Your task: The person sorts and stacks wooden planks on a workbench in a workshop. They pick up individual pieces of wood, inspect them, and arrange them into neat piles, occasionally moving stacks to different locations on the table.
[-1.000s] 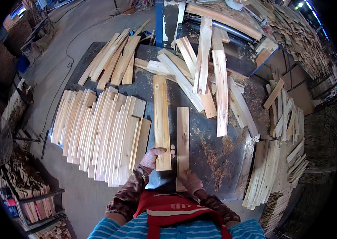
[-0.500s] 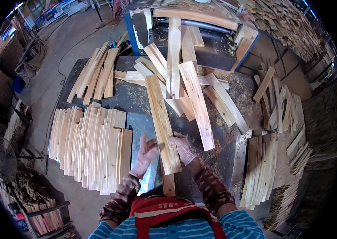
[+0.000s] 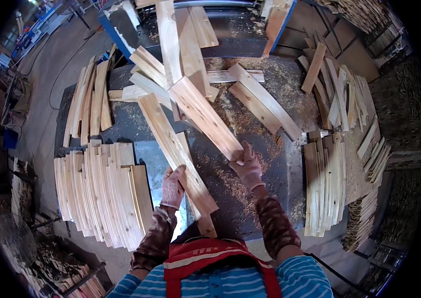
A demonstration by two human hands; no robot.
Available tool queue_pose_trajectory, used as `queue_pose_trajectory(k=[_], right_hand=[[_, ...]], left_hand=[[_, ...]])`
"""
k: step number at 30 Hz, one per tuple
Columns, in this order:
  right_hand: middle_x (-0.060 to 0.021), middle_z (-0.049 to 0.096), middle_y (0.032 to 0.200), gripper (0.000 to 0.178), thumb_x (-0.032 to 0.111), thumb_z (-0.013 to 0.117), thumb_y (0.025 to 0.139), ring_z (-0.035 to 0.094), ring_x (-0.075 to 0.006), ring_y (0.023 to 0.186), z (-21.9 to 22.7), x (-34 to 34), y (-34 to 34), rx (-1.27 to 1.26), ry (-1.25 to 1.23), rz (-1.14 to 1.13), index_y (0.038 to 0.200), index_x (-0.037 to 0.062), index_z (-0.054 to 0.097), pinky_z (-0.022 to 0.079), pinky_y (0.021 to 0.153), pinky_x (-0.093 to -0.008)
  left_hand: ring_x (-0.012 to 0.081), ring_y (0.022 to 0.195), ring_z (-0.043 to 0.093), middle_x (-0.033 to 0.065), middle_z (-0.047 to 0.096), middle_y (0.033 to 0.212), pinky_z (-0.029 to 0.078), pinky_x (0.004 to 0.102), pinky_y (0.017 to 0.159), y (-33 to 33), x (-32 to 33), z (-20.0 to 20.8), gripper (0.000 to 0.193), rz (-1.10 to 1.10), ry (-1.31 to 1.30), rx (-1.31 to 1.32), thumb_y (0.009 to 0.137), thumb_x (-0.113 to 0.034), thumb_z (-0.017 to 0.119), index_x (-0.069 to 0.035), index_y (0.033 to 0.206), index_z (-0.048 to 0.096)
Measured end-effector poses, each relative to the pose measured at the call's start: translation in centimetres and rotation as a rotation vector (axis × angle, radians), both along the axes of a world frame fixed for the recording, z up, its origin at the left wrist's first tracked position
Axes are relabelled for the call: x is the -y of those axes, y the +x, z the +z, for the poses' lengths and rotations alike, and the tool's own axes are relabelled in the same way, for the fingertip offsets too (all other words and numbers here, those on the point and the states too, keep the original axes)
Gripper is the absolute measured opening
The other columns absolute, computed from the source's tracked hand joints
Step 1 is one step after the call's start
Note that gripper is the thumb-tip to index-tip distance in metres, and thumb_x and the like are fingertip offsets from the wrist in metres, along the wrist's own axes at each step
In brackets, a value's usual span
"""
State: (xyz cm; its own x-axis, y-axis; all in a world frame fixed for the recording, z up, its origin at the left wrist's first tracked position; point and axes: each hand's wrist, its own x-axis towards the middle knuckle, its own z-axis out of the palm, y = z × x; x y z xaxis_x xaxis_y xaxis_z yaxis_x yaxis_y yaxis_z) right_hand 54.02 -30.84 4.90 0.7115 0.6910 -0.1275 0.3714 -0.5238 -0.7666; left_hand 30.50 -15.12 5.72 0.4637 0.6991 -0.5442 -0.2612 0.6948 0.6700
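Both hands wear pale knit gloves. My left hand [image 3: 172, 187] grips the left edge of a wooden board [image 3: 170, 146], which slants across the middle of the dark table. My right hand [image 3: 247, 167] is closed on the near end of a second, wider board [image 3: 205, 118]. That board's far end rests on a loose heap of boards. Another board [image 3: 207, 226] lies partly hidden beneath the left-hand one, its near end close to my apron.
A neat row of boards [image 3: 103, 193] lies at left, with a smaller bundle [image 3: 88, 99] beyond. Another row [image 3: 325, 184] stands at right. Sawdust and shavings [image 3: 270, 144] cover parts of the table [image 3: 290, 184]. A blue-edged machine [image 3: 198, 35] stands at the far side.
My right hand has left the first board and taken the near end of the wider one, now swung more aslant. My left hand, open before, has closed on the first board's edge. The view has shifted.
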Motion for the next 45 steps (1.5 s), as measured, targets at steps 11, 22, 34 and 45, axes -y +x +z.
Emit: queue_pose_trajectory(k=[11, 22, 34, 45], right_hand=[[-0.0087, 0.072, 0.11, 0.033, 0.024, 0.061, 0.097, 0.07, -0.0235, 0.086, -4.8, 7.9, -12.6, -0.256, 0.052, 0.135, 0.126, 0.0075, 0.062, 0.055, 0.075, -0.0337], [-0.0162, 0.064, 0.118, 0.048, 0.034, 0.062, 0.091, 0.065, -0.033, 0.107, 0.4, 1.4, -10.5, -0.195, 0.16, 0.368, 0.129, 0.0048, 0.055, 0.052, 0.093, -0.0435], [-0.0153, 0.056, 0.136, 0.064, 0.021, 0.063, 0.094, 0.057, -0.0206, 0.115, 3.9, 13.6, -0.6, -0.301, 0.234, -0.356, 0.149, 0.0006, 0.037, 0.046, 0.097, -0.0311], [-0.0232, 0.067, 0.109, 0.039, 0.038, 0.06, 0.092, 0.065, -0.0401, 0.099, 1.0, 30.9, 9.4, 0.277, -0.967, -0.361, 0.112, 0.0047, 0.065, 0.051, 0.085, -0.0514]], left_hand=[[0.0216, 0.094, 0.067, 0.0088, 0.068, 0.109, 0.056, 0.0355, 0.085, -4.2, -3.6, 4.3, 0.036, 0.01, 0.095, 0.092, 0.091, -0.01, 0.063, 0.0, 0.125, 0.058], [0.0191, 0.093, 0.067, 0.0097, 0.069, 0.106, 0.056, 0.034, 0.087, -8.3, 1.7, 6.4, 0.034, -0.024, 0.196, -0.033, 0.093, -0.005, 0.053, 0.0, 0.125, 0.058], [0.0248, 0.107, 0.065, 0.0148, 0.063, 0.122, 0.056, 0.0329, 0.09, 0.1, 3.5, 2.6, 0.038, -0.296, 0.136, -0.01, 0.099, -0.014, 0.056, 0.0, 0.135, 0.051], [0.0247, 0.129, 0.047, 0.0208, 0.042, 0.148, 0.041, 0.0357, 0.1, 7.1, -11.9, -6.6, 0.093, -0.11, 0.321, -0.365, 0.085, -0.019, 0.077, -0.001, 0.155, 0.018]])
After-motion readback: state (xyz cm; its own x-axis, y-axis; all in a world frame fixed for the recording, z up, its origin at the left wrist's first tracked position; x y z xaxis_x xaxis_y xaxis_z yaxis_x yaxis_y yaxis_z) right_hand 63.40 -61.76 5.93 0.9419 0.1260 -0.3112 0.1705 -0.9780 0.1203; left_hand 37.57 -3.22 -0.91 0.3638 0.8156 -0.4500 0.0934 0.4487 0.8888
